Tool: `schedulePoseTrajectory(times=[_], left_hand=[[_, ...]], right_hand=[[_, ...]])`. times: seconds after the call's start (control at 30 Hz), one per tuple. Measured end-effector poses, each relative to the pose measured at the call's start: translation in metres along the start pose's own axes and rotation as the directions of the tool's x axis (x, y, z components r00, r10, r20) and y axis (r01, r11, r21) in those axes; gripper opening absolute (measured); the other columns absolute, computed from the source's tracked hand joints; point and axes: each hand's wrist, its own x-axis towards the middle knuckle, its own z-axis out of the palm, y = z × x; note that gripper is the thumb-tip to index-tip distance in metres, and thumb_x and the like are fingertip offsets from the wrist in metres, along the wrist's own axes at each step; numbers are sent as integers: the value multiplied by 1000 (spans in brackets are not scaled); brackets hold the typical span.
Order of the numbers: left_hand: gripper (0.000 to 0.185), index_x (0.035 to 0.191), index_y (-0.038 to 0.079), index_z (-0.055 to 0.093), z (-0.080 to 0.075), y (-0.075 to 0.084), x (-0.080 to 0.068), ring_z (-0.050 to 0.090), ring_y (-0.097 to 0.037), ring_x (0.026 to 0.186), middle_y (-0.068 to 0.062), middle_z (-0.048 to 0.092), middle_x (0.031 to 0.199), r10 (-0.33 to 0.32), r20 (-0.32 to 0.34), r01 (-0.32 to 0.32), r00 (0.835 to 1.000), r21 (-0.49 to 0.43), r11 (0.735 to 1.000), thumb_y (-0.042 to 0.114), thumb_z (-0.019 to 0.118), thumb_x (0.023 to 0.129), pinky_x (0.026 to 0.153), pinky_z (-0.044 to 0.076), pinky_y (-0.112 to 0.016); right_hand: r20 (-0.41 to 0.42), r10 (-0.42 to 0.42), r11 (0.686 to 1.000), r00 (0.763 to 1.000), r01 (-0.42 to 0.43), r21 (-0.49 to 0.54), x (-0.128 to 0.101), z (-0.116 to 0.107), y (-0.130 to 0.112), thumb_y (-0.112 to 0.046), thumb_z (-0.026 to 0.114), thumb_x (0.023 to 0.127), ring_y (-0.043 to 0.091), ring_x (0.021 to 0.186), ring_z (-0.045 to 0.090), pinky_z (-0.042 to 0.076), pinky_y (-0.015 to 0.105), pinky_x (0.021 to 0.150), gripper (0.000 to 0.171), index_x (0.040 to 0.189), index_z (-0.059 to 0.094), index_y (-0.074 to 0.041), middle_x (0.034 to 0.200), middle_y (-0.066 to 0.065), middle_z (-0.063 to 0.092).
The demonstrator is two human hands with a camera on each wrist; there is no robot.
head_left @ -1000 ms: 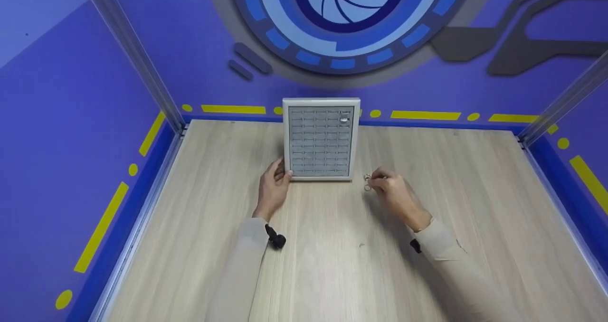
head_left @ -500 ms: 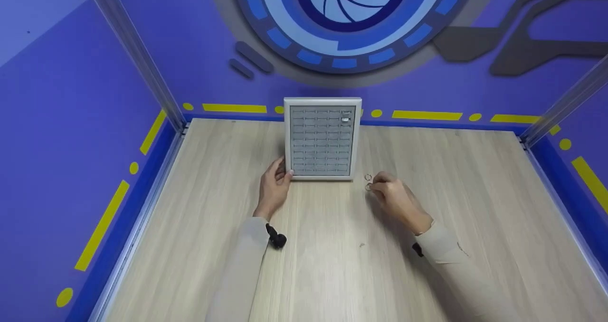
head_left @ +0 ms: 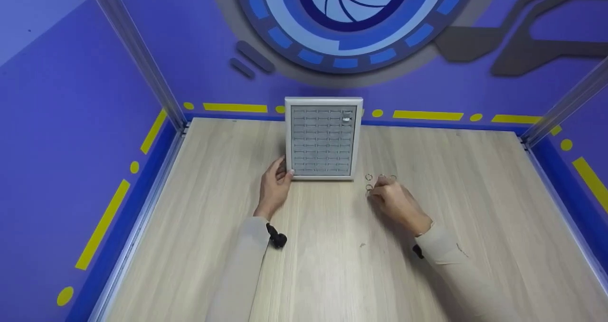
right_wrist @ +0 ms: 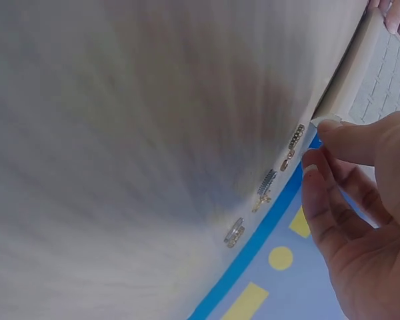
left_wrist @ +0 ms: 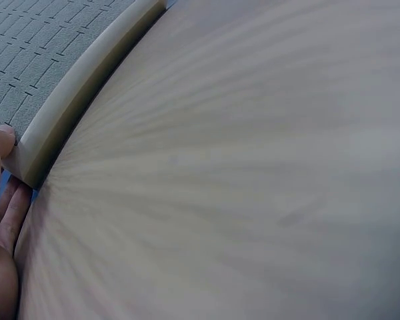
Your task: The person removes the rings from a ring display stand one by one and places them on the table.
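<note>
My left hand grips the lower left corner of a white-framed grey ring display board, thumb in front and fingers behind. The board stands upright, and a small silvery piece sits in its upper right slots. My right hand is low over the table to the board's right, beside several rings. In the right wrist view its thumb and forefinger stand slightly apart, with nothing visible between them. Silver and gold-toned rings stand there in close pairs. In the head view one ring is right at the fingertips; the hand partly hides others.
The pale wooden table meets a blue patterned wall behind the board. Metal posts rise at the corners, with blue side walls beyond. A faint small mark lies on the wood between the forearms.
My right hand has drawn slightly down and back, leaving the nearer left ring more exposed and others showing past its knuckles. My left hand and the board stay in place.
</note>
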Motion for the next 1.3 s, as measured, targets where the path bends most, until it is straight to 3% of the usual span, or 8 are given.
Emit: schedulePoseTrajectory(times=[0.47,0.7,0.97,1.3], left_hand=[[59,160,6,46,1,1,0,63,-26,133,-13,61,149,-16,-9,16,1000,-13,1000,17,68,107,113,56,-34],[57,159,7,48,1,1,0,63,-25,133,-12,61,149,-21,-9,21,1000,-12,1000,17,67,107,113,56,-33],[56,159,11,49,3,0,0,63,-21,133,-9,62,150,-30,-13,30,999,-17,999,18,67,107,112,56,-29],[55,159,12,49,2,0,1,63,-22,132,-9,62,148,-29,-12,29,1000,-10,1000,18,66,108,113,56,-32]], right_hand=[[79,52,999,996,-52,5,-4,2,1,8,74,92,28,88,76,68,42,71,19,93,86,-6,94,11,76],[72,35,999,997,-36,8,-7,1,1,10,77,88,27,85,76,68,42,67,18,91,86,-5,93,10,76],[86,38,999,996,-38,-3,-8,2,2,6,77,92,27,87,76,68,42,71,15,96,86,-5,93,10,76],[98,33,999,995,-36,33,1,-6,-1,7,79,88,24,85,73,67,40,72,15,95,85,-5,91,8,74]])
